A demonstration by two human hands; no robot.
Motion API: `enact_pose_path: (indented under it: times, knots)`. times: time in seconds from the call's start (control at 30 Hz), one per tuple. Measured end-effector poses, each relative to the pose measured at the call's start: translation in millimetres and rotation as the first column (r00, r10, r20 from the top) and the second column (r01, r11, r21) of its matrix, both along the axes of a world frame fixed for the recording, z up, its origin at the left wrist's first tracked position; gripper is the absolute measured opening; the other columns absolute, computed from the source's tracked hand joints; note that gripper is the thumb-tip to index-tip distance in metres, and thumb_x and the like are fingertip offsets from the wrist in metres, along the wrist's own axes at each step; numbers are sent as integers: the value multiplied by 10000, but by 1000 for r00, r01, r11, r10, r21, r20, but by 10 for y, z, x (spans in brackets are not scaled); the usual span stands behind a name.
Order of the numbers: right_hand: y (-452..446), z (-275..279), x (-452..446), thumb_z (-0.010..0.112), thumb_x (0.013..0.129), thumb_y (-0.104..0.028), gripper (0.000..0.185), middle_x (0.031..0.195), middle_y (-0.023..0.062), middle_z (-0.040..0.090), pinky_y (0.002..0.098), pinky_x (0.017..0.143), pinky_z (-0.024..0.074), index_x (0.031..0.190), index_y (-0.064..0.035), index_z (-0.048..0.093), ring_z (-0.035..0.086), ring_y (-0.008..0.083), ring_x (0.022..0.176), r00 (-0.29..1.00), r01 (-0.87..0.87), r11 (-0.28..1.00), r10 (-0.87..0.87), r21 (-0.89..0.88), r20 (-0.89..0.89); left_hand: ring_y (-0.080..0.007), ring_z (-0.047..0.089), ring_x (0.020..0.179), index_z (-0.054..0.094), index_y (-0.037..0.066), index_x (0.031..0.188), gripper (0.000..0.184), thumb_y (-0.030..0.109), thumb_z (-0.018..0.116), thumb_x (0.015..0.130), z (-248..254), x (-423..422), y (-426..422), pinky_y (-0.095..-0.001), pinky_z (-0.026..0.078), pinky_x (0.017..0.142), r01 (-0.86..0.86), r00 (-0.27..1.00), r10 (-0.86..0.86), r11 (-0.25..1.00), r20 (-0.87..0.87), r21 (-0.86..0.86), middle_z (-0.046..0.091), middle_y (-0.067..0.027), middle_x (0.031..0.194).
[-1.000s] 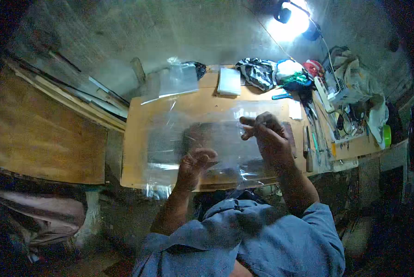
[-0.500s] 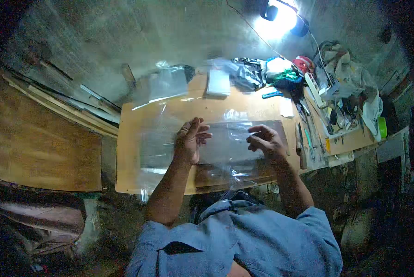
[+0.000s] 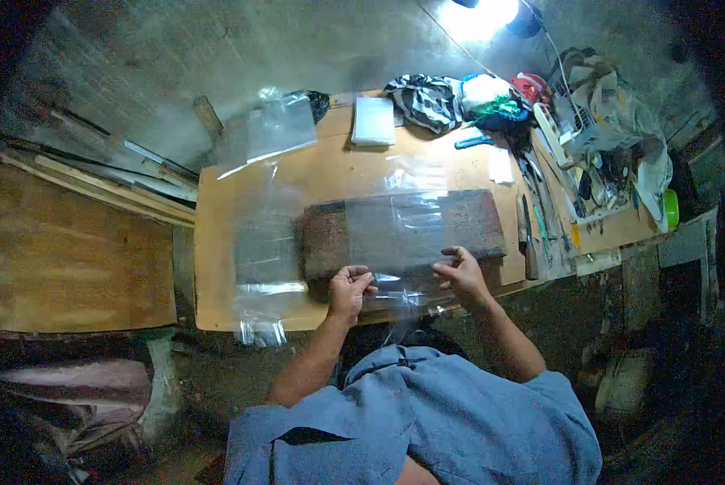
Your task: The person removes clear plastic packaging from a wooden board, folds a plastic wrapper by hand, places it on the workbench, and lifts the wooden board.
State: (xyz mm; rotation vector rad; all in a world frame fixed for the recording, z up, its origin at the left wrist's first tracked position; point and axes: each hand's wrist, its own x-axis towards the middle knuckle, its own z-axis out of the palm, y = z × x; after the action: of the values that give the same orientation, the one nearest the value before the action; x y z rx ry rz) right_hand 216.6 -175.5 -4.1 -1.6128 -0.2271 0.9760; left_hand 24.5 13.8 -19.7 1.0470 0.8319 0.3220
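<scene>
A dark reddish-brown slab (image 3: 324, 242) with a rough surface lies across the work table. Over its middle is draped a clear plastic sheet (image 3: 395, 230), shiny with reflections. At the slab's near edge, my left hand (image 3: 350, 293) is closed, thumb and fingers pinching the sheet's left side. My right hand (image 3: 463, 276) is closed in a similar pinch at the sheet's right side, its fingertips partly hard to make out. Left of the slab lies another clear plastic sheet (image 3: 267, 250), hanging over the table's front edge.
A stack of clear bags (image 3: 374, 121) and more plastic (image 3: 286, 129) lie at the back. A knife (image 3: 527, 242) lies right of the slab. Beyond it are a blue-handled tool (image 3: 474, 141), a power strip (image 3: 548, 133) and a tool-filled tray (image 3: 605, 206). A lamp (image 3: 484, 18) shines above.
Both hands have come down toward me from above the slab to its near edge, closing into pinches on the sheet. More of the slab shows now. The camera view has shifted slightly.
</scene>
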Motion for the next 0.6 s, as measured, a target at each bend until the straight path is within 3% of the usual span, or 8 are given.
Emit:
enact_pose_path:
  times: [0.1, 0.17, 0.2, 0.23, 0.3, 0.37, 0.43, 0.6]
  knots:
    - [-106, -83, -107, 685, 818, -90, 423, 885, 85, 637, 260, 537, 511, 1180, 2, 486, 638, 147, 762, 999, -34, 999, 35, -35, 39, -142, 615, 667, 540, 0, 1013, 201, 29, 637, 839, 28, -14, -45, -276, 551, 590, -13, 995, 17, 999, -93, 40, 619, -71, 847]
    - [-128, -32, -166, 674, 810, -76, 378, 862, 64, 631, 266, 566, 500, 1141, -10, 504, 612, 120, 720, 988, 15, 993, 4, -118, 155, -141, 613, 653, 537, -2, 1004, 196, 29, 636, 838, -18, -44, -87, -275, 547, 580, -16, 993, 26, 996, -115, 89, 618, -71, 840]
    - [-137, -104, -179, 674, 810, -76, 378, 862, 64, 631, 266, 566, 500, 1141, -10, 504, 612, 120, 720, 989, 14, 993, 3, -120, 146, -142, 613, 650, 533, -4, 999, 192, 30, 635, 840, -46, -70, -121, -278, 543, 571, -32, 997, 40, 993, -70, 118, 618, -73, 832]
    - [-134, -207, -190, 671, 805, -73, 363, 848, 51, 628, 274, 593, 497, 1125, -14, 509, 601, 117, 706, 968, 67, 993, -43, -93, 248, -142, 613, 647, 529, -5, 993, 188, 30, 633, 841, -74, -96, -149, -280, 539, 562, -48, 998, 52, 988, -25, 146, 618, -75, 825]
    - [-135, -246, -204, 669, 800, -70, 348, 835, 39, 625, 281, 619, 495, 1108, -18, 514, 590, 114, 691, 937, 118, 991, -90, -64, 338, -139, 611, 650, 525, -4, 996, 187, 30, 629, 843, -22, -146, -209, -283, 540, 560, -14, 993, 30, 989, -111, 146, 612, -75, 810]
    - [-108, -157, -189, 685, 791, -92, 365, 821, 48, 629, 290, 669, 499, 1105, -19, 514, 608, 142, 710, 873, 130, 975, -27, -179, 487, -136, 608, 653, 522, -4, 998, 186, 29, 624, 846, -26, -168, -256, -286, 540, 558, 20, 981, 9, 989, -193, 145, 606, -75, 795]
    - [-113, -202, -171, 729, 750, -114, 421, 813, 69, 646, 312, 678, 501, 1103, -45, 510, 632, 178, 726, 858, 132, 978, -32, -159, 513, -133, 599, 654, 512, -8, 1005, 193, 26, 618, 847, -178, -193, -293, -288, 543, 561, -50, 993, 68, 984, -100, 172, 596, -78, 775]
    - [-159, -150, -236, 783, 702, -149, 546, 830, 119, 652, 367, 695, 504, 1133, -72, 457, 652, 294, 773, 796, 107, 972, 42, -209, 604, -139, 598, 693, 488, -12, 1046, 253, 29, 627, 838, -279, -247, -283, -284, 546, 583, -50, 992, 68, 986, -108, 160, 592, -84, 784]
